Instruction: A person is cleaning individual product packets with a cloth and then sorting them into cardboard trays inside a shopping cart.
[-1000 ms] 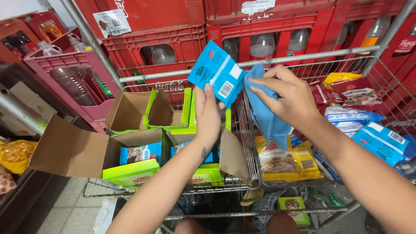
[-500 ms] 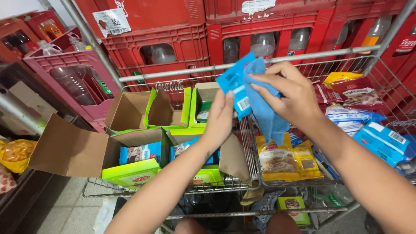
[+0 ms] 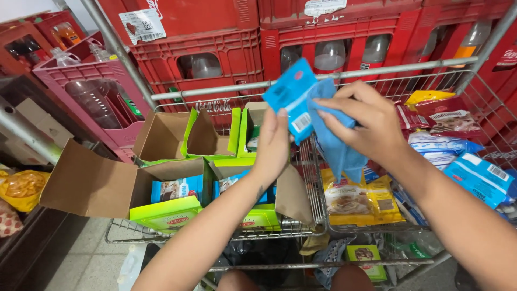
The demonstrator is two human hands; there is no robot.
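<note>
A blue rectangular packet [image 3: 291,97] is held up above a wire shopping cart [image 3: 301,229]. My left hand [image 3: 273,144] grips its lower edge from the left. My right hand [image 3: 366,121] presses a blue cloth [image 3: 336,153] against the packet's right side, and the cloth hangs down below my fingers. Under my hands the cart holds open cardboard boxes with green flaps [image 3: 204,145], some with blue packets inside.
Yellow and other food packets [image 3: 361,202] fill the cart's right half, with more blue packs [image 3: 479,178] at the far right. Red bottle crates [image 3: 226,59] stack behind the cart, a pink crate [image 3: 102,99] at left. A bag of snacks [image 3: 21,188] lies far left.
The blue packet has turned and shifted right toward my right hand. My right hand with the cloth has closed onto the packet's side.
</note>
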